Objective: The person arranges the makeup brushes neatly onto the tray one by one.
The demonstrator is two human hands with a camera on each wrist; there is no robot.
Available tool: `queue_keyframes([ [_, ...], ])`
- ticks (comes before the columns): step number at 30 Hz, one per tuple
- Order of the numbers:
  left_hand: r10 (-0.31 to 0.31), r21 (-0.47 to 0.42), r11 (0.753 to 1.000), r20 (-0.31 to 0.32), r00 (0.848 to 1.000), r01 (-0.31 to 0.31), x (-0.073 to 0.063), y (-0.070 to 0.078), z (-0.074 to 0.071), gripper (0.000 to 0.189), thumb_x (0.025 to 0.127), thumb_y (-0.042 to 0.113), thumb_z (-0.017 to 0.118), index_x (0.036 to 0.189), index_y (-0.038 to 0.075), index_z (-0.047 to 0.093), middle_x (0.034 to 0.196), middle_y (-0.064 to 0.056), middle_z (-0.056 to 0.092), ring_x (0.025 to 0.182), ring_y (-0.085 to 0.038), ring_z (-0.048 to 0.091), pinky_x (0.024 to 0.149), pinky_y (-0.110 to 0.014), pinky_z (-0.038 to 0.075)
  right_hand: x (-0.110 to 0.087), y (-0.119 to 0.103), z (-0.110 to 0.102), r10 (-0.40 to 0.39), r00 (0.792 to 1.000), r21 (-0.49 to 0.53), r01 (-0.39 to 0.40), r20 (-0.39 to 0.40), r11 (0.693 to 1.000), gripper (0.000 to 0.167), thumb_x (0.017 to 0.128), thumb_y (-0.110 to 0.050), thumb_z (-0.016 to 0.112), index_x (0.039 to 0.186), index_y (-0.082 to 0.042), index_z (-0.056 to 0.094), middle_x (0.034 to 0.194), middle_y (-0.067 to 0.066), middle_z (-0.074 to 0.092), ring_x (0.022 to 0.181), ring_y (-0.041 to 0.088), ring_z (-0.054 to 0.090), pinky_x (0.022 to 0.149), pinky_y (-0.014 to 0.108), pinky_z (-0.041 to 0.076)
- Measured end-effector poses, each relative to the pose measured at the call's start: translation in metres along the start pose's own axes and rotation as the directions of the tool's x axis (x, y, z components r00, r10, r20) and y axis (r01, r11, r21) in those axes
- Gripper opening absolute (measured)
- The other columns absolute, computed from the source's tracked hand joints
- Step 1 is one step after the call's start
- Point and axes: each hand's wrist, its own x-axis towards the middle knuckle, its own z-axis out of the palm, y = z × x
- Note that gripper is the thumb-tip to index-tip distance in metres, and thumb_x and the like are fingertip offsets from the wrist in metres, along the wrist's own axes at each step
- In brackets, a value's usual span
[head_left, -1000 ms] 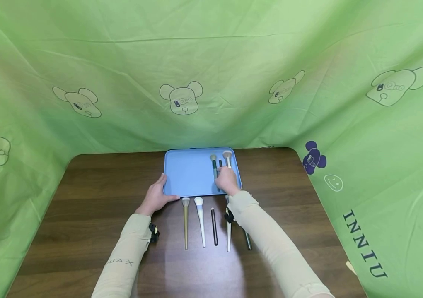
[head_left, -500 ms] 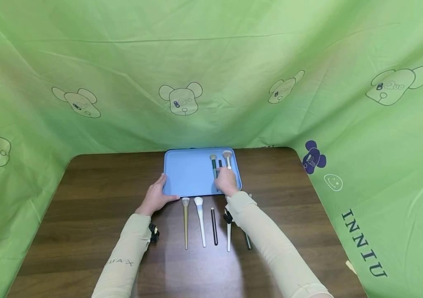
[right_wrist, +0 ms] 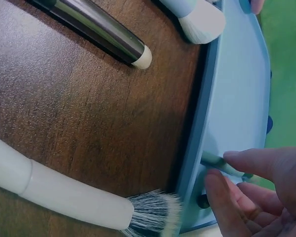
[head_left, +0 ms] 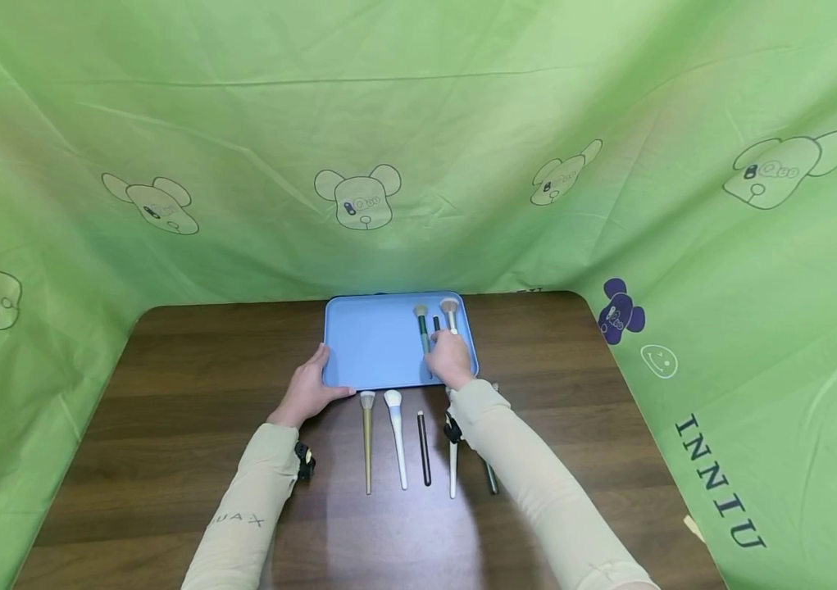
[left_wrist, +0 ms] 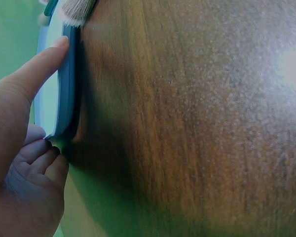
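A blue tray (head_left: 370, 340) lies at the back of the table. My left hand (head_left: 307, 392) grips its near left corner, thumb along the front rim and fingers at the left side. On the tray's right part lie a green-handled makeup brush (head_left: 422, 328), a dark thin brush (head_left: 436, 323) and a pale-handled brush (head_left: 450, 308) with a wide head. My right hand (head_left: 450, 359) is over their handles; in the right wrist view its thumb and index finger pinch the green handle (right_wrist: 213, 159). The lower handles of the other two are mostly hidden by this hand.
Before the tray, brushes lie in a row on the wooden table (head_left: 204, 393): a gold-handled one (head_left: 368, 442), a white-and-blue one (head_left: 398, 438), a short dark one (head_left: 424, 449), a white one (head_left: 452, 474) and a dark green one (head_left: 491, 477), partly under the right sleeve. Green cloth (head_left: 256, 254) hangs behind.
The green-handled brush's head has shifted very slightly left, with the right hand staying nearly in place. The left hand and the tray have not visibly moved.
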Motion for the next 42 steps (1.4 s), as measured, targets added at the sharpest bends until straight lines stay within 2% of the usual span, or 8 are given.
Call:
queue_keyframes([
  [5,0.002,0.002,1.0,0.0,1.0,-0.002,-0.001,0.001,0.0,0.106,0.084,0.033,0.087,0.156,-0.011,0.023,0.163,-0.029,0.017,0.148,-0.041,0.022,0.117,-0.05,0.028,-0.001,0.003,-0.003,-0.028,0.999,0.036,0.03,-0.036,0.999,0.04,0.088,-0.002,0.072,0.128,0.003,0.069,0.12,0.02,0.07,0.085,0.028,0.067,0.067,0.036,0.057],
  [11,0.005,0.002,1.0,0.002,1.0,-0.005,0.0,0.001,0.0,0.106,0.084,0.032,0.086,0.156,-0.012,0.022,0.163,-0.029,0.016,0.148,-0.042,0.021,0.117,-0.05,0.027,0.001,0.007,-0.006,-0.021,0.999,0.014,0.022,-0.045,1.0,0.041,0.086,-0.008,0.078,0.126,0.001,0.071,0.118,0.019,0.071,0.099,0.032,0.069,0.077,0.041,0.058],
  [21,0.054,0.012,0.998,-0.013,0.998,-0.054,0.0,0.001,0.0,0.106,0.085,0.028,0.086,0.157,-0.012,0.019,0.163,-0.03,0.014,0.148,-0.043,0.022,0.117,-0.051,0.027,-0.006,0.016,-0.018,-0.026,0.998,0.016,0.027,-0.062,0.999,0.044,0.086,-0.013,0.078,0.127,-0.001,0.07,0.096,0.013,0.076,0.083,0.029,0.071,0.075,0.044,0.057],
  [28,0.052,0.025,0.998,-0.006,0.999,-0.051,-0.001,0.003,0.0,0.106,0.085,0.027,0.086,0.156,-0.014,0.018,0.162,-0.032,0.014,0.147,-0.044,0.021,0.117,-0.051,0.026,-0.013,0.027,-0.032,-0.025,0.997,0.055,0.029,-0.074,0.998,0.046,0.086,-0.016,0.08,0.129,0.0,0.069,0.091,0.01,0.077,0.083,0.025,0.073,0.077,0.045,0.057],
  [42,0.043,0.051,0.998,-0.002,0.999,-0.042,0.001,0.005,-0.001,0.105,0.084,0.028,0.087,0.155,-0.014,0.022,0.161,-0.032,0.018,0.147,-0.043,0.024,0.117,-0.05,0.027,-0.024,0.053,-0.067,-0.051,0.99,0.093,0.064,-0.133,0.994,0.045,0.089,-0.019,0.078,0.127,0.003,0.069,0.089,0.012,0.076,0.081,0.028,0.071,0.08,0.047,0.054],
])
